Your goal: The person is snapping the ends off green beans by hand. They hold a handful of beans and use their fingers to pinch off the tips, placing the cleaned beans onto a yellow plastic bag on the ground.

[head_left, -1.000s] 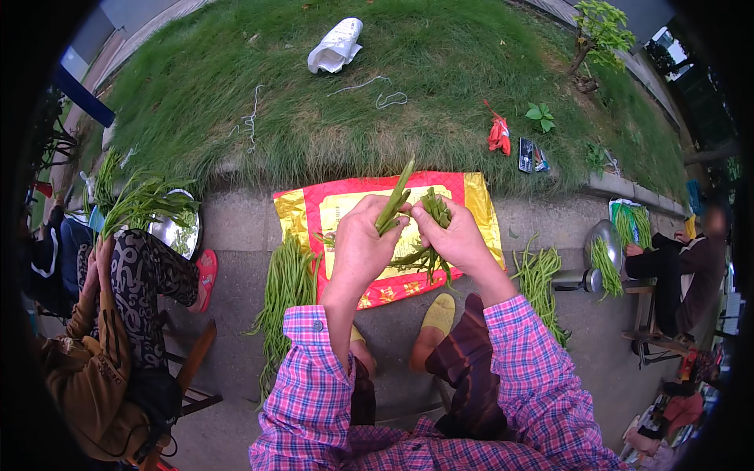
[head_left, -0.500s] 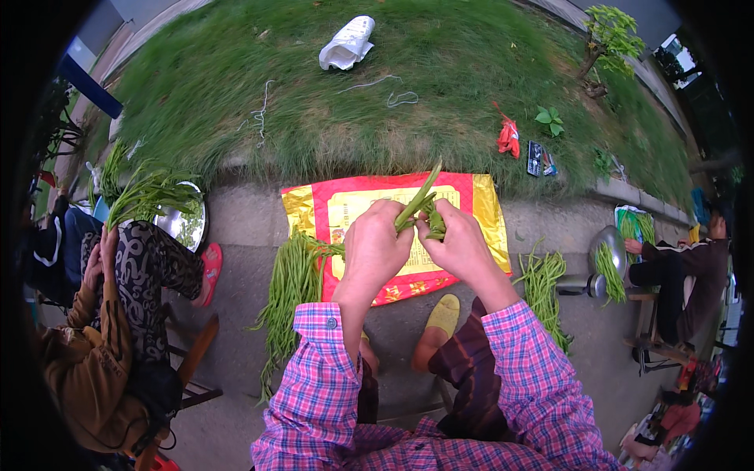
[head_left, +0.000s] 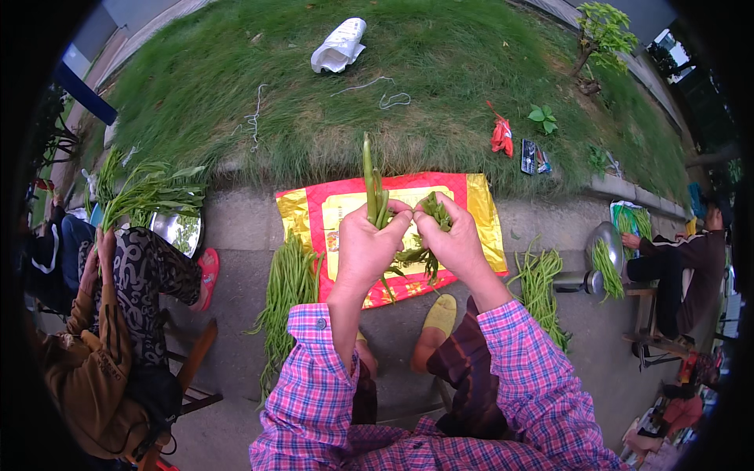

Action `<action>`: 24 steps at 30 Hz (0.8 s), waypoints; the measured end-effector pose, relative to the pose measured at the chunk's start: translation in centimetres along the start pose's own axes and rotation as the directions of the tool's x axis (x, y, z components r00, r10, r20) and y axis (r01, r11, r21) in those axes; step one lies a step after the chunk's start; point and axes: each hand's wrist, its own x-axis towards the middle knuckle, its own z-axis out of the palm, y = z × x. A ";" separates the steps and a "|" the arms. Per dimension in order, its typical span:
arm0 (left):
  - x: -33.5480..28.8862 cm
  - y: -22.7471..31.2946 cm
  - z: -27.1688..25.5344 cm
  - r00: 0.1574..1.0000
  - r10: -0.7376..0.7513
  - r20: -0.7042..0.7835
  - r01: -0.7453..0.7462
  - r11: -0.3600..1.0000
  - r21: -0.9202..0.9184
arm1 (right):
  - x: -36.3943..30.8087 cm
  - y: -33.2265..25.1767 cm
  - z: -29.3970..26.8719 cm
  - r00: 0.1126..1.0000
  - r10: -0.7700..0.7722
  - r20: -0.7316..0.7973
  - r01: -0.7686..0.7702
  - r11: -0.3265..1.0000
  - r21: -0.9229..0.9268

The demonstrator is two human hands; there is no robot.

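Left hand (head_left: 367, 250) grips long, slender green stems (head_left: 370, 180); right hand (head_left: 459, 245), close beside, pinches a dark-green leafy bunch (head_left: 437, 210). Both held above a shiny red, yellow and gold sheet (head_left: 485, 212) on grey pavement (head_left: 236, 275).

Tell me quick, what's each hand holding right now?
Left hand: closed, holding green stems.
Right hand: closed, holding leafy greens.

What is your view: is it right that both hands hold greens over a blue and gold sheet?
Not blue: the head view shows that the sheet is red and gold. The rest is right: the left hand and the right hand both hold greens over it.
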 end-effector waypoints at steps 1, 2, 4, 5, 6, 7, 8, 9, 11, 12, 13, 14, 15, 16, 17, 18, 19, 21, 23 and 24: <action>0.1 -0.1 -0.1 1.000 -0.006 0.009 0.006 0.999 -0.047 | -0.2 -1.1 0.0 0.993 0.106 0.055 -0.115 0.970 0.216; 0.1 -0.2 -0.2 1.000 -0.004 0.002 0.004 0.994 -0.105 | -0.1 -1.4 -0.1 0.992 0.126 0.029 -0.129 0.952 0.276; 0.2 -0.1 -0.2 1.000 0.002 -0.009 -0.004 0.975 -0.223 | 0.4 -1.6 -0.8 0.985 0.169 -0.023 -0.146 0.909 0.391; 0.2 0.3 -0.3 0.998 -0.042 -0.038 0.029 0.957 -0.289 | 0.8 -1.4 -1.2 0.988 0.150 -0.034 -0.118 0.882 0.456; 0.3 0.3 -0.6 0.998 -0.045 -0.047 0.030 0.962 -0.272 | 1.1 -1.0 -1.5 0.987 0.158 -0.034 -0.122 0.864 0.488; 0.5 0.2 -1.0 0.997 -0.048 -0.059 0.031 0.967 -0.252 | 1.3 -0.7 -1.7 0.986 0.166 -0.030 -0.127 0.844 0.521; 0.7 0.0 -1.3 0.996 -0.050 -0.072 0.032 0.972 -0.233 | 1.4 -0.4 -1.8 0.984 0.174 -0.025 -0.131 0.822 0.554; 0.9 -0.2 -1.4 0.994 -0.058 -0.097 0.039 0.982 -0.188 | 1.4 -0.1 -2.0 0.986 0.167 -0.016 -0.132 0.828 0.545; 0.7 0.0 -1.3 0.989 -0.063 -0.132 0.040 0.985 -0.165 | 1.0 -0.6 -1.9 0.981 0.193 0.037 -0.188 0.868 0.460; 0.7 0.0 -1.3 0.987 -0.065 -0.149 0.042 0.987 -0.154 | 0.9 -0.8 -1.8 0.976 0.207 0.062 -0.214 0.884 0.415; 0.7 0.0 -1.3 0.989 -0.073 -0.131 0.052 0.985 -0.162 | 0.8 -1.1 -1.7 0.977 0.180 0.116 -0.212 0.883 0.419; 0.8 -0.3 -1.4 0.990 -0.068 -0.122 0.055 0.993 -0.106 | 0.5 -1.4 -1.6 0.975 0.180 0.131 -0.218 0.886 0.409; 1.0 -0.9 -1.6 0.992 -0.062 -0.112 0.057 0.997 -0.050 | 0.2 -1.8 -1.2 0.973 0.180 0.146 -0.224 0.889 0.399; 1.1 -1.1 -1.5 0.993 -0.059 -0.099 0.060 0.998 0.007 | -0.1 -2.2 -0.9 0.971 0.182 0.159 -0.230 0.892 0.389; 1.0 -1.4 -1.5 0.994 -0.051 -0.096 0.053 0.998 0.021 | -0.3 -2.4 -0.7 0.962 0.204 0.183 -0.258 0.900 0.352; 1.0 -1.7 -1.4 0.995 -0.039 -0.094 0.051 0.991 0.125 | -0.4 -2.5 -0.5 0.961 0.194 0.196 -0.253 0.904 0.346; 1.0 -1.6 -1.2 0.995 -0.027 -0.091 0.047 0.973 0.228 | -0.4 -2.5 -0.4 0.960 0.185 0.208 -0.248 0.907 0.339; 0.7 -1.5 -0.8 1.000 0.011 -0.023 -0.004 0.957 0.291 | -0.6 -2.6 0.0 0.960 0.165 0.228 -0.239 0.906 0.349; 0.5 -2.6 -0.6 0.991 0.131 -0.032 -0.111 0.928 0.356 | -0.8 -2.7 0.4 0.953 0.200 0.226 -0.260 0.925 0.278; 0.4 -3.1 -0.5 0.981 0.190 -0.034 -0.162 0.907 0.388 | -0.9 -2.6 0.6 0.950 0.216 0.225 -0.270 0.932 0.242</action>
